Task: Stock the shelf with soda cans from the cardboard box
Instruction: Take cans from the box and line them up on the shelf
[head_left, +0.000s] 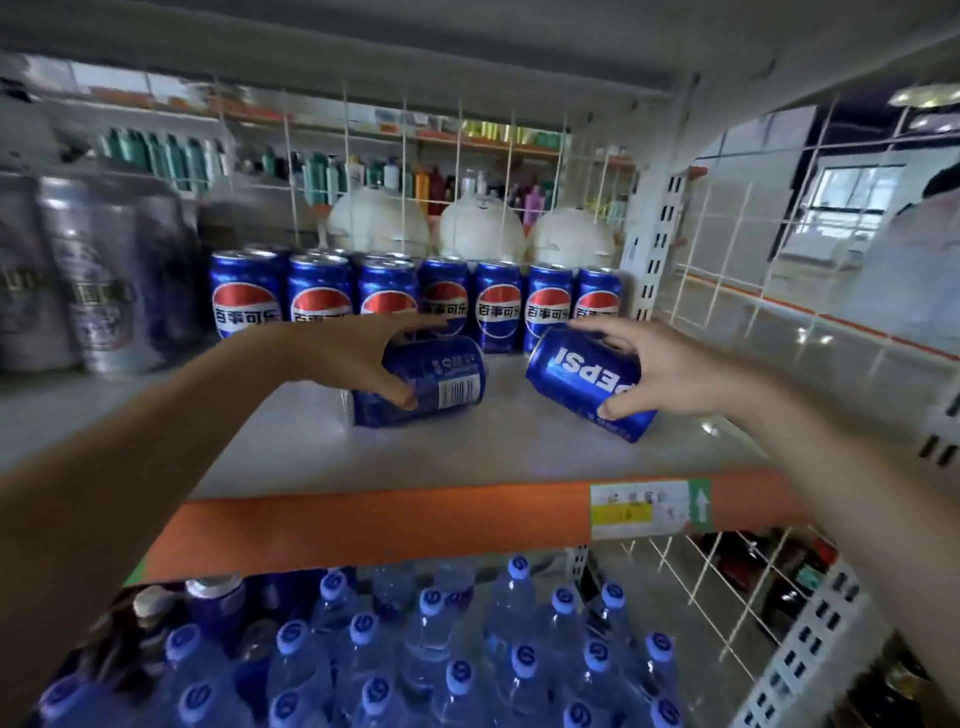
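Observation:
My left hand (358, 358) grips a blue soda can (441, 382) lying on its side just above the white shelf board (467, 452). My right hand (660, 371) holds a second blue can (576, 376), tilted with its lettering upside down. Both cans are in front of a row of several upright blue soda cans (498, 306) standing along the back of the shelf. The cardboard box is out of view.
Tall silver cans (98, 280) stand at the shelf's left. A wire grid (405, 171) backs the shelf, a slotted post (654, 249) is at its right. An orange price strip (389, 519) edges the front. Water bottles (431, 649) fill the shelf below. A person (914, 244) is at far right.

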